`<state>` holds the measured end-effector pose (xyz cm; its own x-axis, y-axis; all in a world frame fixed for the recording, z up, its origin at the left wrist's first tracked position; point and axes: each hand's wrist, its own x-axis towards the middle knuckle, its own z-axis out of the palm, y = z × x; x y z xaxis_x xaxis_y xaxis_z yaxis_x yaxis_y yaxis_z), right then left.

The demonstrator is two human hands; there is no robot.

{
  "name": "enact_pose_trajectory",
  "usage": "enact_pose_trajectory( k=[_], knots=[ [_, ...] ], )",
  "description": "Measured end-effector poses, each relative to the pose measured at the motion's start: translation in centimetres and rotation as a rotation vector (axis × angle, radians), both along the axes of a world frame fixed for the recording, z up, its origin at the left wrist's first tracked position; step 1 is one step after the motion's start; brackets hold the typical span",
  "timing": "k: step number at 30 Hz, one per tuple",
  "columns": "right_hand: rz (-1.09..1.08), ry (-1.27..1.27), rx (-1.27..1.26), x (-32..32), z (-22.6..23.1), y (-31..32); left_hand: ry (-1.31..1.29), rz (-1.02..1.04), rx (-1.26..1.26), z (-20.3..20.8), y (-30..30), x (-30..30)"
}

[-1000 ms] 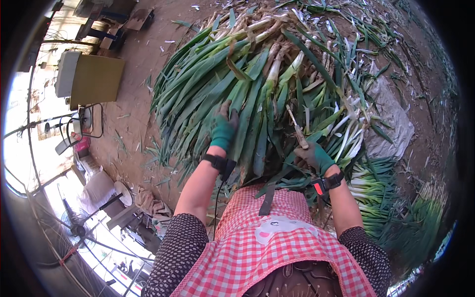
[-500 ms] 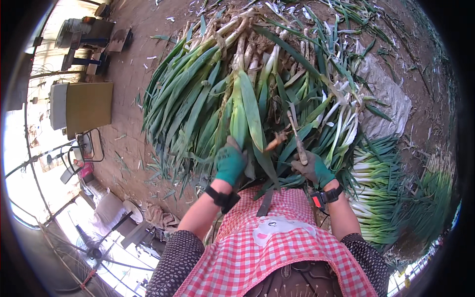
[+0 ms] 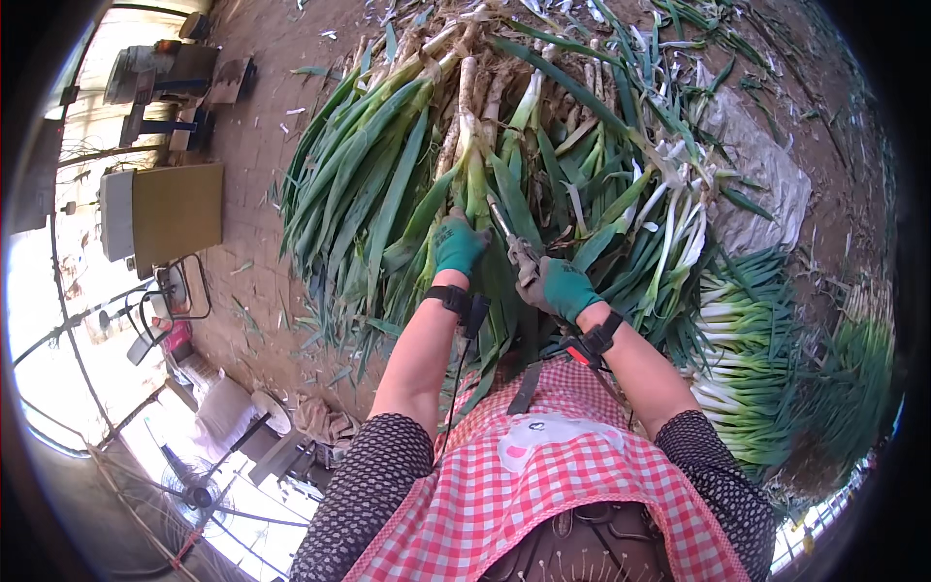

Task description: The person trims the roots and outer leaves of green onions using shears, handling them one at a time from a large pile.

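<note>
In front of me lies a big heap of leeks [image 3: 364,209], their pale roots pointing away and green leaves toward me. My left hand [image 3: 461,244], in a green and grey work glove, is closed around the green leaves of one leek [image 3: 474,179]. My right hand [image 3: 553,281], gloved alike, grips a slim knife-like tool [image 3: 501,219]. Its tip is close beside the held leek, just right of my left hand; whether they touch I cannot tell. Long green leaves hang below my hands toward my checked apron [image 3: 485,475].
To the right, a neat stack of trimmed leeks [image 3: 732,359] lies beside another bundle [image 3: 853,359]. A pale plastic sheet [image 3: 761,184] is spread behind them. Leaf scraps litter the dirt floor [image 3: 257,116]. At left stand a tan box [image 3: 179,209] and a fan [image 3: 199,495].
Both hands have moved forward, away from my apron. My right hand has swung left with the tool, bringing its tip beside the leek. My left hand has slid higher along the leaves.
</note>
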<state>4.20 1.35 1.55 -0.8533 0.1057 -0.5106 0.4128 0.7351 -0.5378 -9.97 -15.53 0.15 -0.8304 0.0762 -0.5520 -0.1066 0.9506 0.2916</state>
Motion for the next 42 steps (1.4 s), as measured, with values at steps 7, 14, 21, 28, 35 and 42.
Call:
enact_pose_trajectory(
  k=[7,14,21,28,35,42],
  knots=[
    [-0.033,-0.063,0.010,2.4,2.4,-0.8,-0.141,0.431,0.618,-5.0,-3.8,0.4],
    [-0.050,-0.053,-0.050,-1.0,1.9,-1.6,-0.140,0.506,0.807,-4.8,-3.4,0.7],
    [-0.006,-0.206,-0.073,-8.3,0.9,-1.1,-0.214,0.564,0.859,-2.2,-3.4,4.3],
    [0.052,-0.204,-0.084,-17.2,-1.4,0.1,-0.276,0.681,0.862,0.7,-1.4,7.3],
    [0.079,-0.216,-0.113,-13.3,-0.2,-0.6,-0.212,0.668,0.818,0.4,-2.7,10.3],
    [-0.079,-0.234,-0.032,-11.7,-1.0,-0.1,-0.058,0.459,0.540,1.8,1.1,10.2]
  ],
)
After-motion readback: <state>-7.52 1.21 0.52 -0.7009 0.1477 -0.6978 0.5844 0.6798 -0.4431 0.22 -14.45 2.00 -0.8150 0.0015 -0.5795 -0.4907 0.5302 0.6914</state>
